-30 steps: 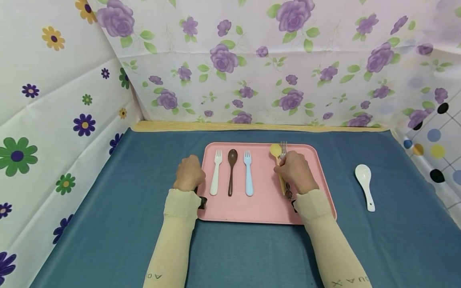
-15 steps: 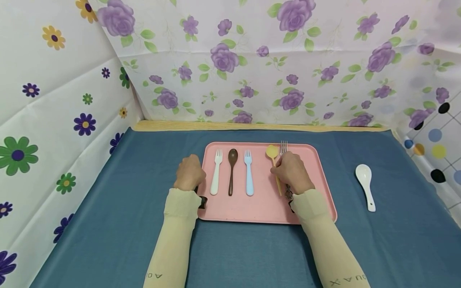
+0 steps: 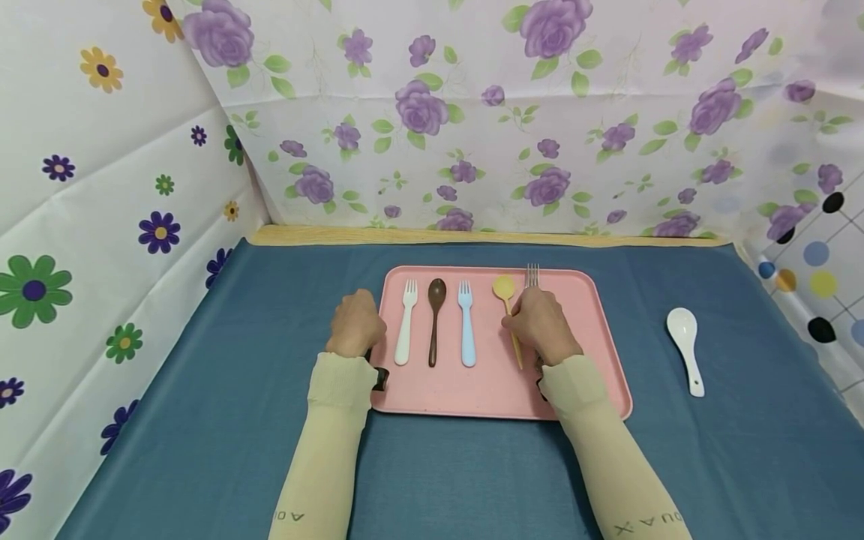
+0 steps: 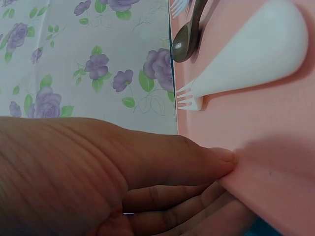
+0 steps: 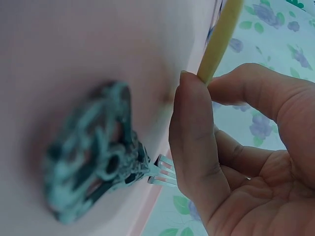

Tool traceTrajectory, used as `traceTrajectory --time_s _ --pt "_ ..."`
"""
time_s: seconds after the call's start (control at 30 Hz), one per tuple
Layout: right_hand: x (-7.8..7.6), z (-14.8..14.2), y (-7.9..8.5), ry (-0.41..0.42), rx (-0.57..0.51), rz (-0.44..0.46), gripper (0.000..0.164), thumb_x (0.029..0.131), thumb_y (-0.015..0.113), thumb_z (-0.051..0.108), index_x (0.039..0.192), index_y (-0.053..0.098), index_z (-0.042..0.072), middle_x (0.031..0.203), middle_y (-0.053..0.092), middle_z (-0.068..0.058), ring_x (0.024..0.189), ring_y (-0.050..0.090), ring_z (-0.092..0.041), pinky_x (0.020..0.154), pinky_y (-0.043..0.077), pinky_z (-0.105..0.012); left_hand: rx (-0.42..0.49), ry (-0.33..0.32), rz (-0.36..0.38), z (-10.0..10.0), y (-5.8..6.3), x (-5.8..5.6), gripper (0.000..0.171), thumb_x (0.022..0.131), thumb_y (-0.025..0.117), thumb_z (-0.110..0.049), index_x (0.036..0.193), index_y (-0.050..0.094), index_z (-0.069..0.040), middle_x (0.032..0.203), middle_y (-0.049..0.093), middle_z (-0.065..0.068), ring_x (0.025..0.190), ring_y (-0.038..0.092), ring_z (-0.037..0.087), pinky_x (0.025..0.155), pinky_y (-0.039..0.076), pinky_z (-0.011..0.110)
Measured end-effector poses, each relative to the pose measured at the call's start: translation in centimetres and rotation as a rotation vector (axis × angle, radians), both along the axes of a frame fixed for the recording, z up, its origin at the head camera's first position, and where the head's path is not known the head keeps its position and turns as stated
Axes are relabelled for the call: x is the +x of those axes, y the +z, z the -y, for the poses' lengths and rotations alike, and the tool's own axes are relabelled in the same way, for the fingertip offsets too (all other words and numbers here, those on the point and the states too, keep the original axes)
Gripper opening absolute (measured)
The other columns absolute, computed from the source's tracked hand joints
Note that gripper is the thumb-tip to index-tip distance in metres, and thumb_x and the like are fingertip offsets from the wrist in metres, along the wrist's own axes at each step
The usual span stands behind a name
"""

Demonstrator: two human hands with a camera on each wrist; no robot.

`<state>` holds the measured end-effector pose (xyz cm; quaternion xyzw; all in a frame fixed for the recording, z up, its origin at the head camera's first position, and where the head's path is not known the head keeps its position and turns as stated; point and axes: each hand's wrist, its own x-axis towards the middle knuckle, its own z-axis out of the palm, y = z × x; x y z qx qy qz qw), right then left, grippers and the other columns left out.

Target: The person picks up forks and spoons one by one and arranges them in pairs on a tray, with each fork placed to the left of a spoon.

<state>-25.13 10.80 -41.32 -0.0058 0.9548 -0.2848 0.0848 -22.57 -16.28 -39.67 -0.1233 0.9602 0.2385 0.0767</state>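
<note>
On the blue cloth lies a pink tray (image 3: 439, 394). My left hand (image 3: 355, 324) grips its left rim; in the left wrist view the thumb (image 4: 211, 156) presses on top, with fingers underneath. With thumb and fingertips, my right hand (image 3: 545, 324) pinches the handle of a yellow spoon (image 3: 503, 286), whose stem (image 5: 220, 42) shows in the right wrist view. Beside that hand is a metal fork (image 3: 532, 275) with an ornate openwork handle (image 5: 93, 157), mostly covered in the head view. A white fork (image 3: 405, 326), a dark brown spoon (image 3: 434, 319) and a light blue fork (image 3: 467, 322) lie left of them.
To the right of the tray, a white spoon (image 3: 684, 337) lies on the blue cloth (image 3: 742, 450). A wooden strip (image 3: 432, 237) runs along the table's back edge. Flower-printed sheets (image 3: 378, 67) hang behind and to the left.
My right hand has shifted slightly left with the yellow spoon, widening the gap between it and the metal fork. The left hand stays on the tray's rim.
</note>
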Motion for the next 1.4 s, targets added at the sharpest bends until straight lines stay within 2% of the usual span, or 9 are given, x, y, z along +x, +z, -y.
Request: traceTrajectory --time_s 0.57,0.87,1.1,1.23,1.4 --pt "-0.1 -0.2 -0.4 0.023 0.018 -0.021 0.016 0.083 0.069 0.013 0.069 0.070 0.005 0.063 0.061 -0.007 0.048 0.053 -0.017 0.041 0.041 -0.027 0.010 0.006 0.021 0.0 0.0 0.0 0.004 0.082 0.058 0.005 0.082 0.060 0.002 0.071 0.050 0.013 0.064 0.052 0.029 0.051 0.042 0.038" --pt "-0.2 -0.2 -0.3 0.028 0.026 -0.012 0.015 0.084 0.068 0.014 0.071 0.071 0.006 0.065 0.062 -0.007 0.050 0.055 -0.016 0.043 0.043 -0.027 0.005 0.009 0.025 -0.1 0.1 0.0 0.006 0.082 0.059 0.005 0.088 0.061 0.003 0.077 0.057 0.017 0.068 0.054 0.030 0.054 0.044 0.040" --pt "0.1 -0.6 0.2 0.012 0.019 0.065 0.013 0.082 0.068 0.014 0.073 0.067 0.004 0.062 0.055 -0.008 0.045 0.054 -0.018 0.039 0.042 -0.027 0.007 0.001 0.025 0.0 0.1 -0.1 0.005 0.083 0.058 0.005 0.087 0.061 0.003 0.074 0.054 0.015 0.065 0.054 0.029 0.050 0.043 0.037" --pt "0.3 -0.7 0.6 0.025 0.011 0.106 0.012 0.081 0.069 0.013 0.076 0.067 0.002 0.064 0.058 -0.010 0.048 0.057 -0.020 0.040 0.044 -0.028 0.007 -0.001 0.026 0.0 0.1 -0.1 0.005 0.083 0.058 0.005 0.086 0.061 0.003 0.071 0.051 0.014 0.064 0.053 0.029 0.049 0.042 0.037" --pt "0.4 -0.7 0.6 0.050 -0.002 0.106 0.010 0.079 0.068 0.010 0.073 0.069 0.002 0.061 0.059 -0.009 0.048 0.059 -0.022 0.039 0.045 -0.028 0.001 0.001 0.021 0.0 0.0 -0.1 0.004 0.082 0.058 0.004 0.085 0.061 0.003 0.071 0.052 0.013 0.064 0.053 0.029 0.050 0.042 0.037"
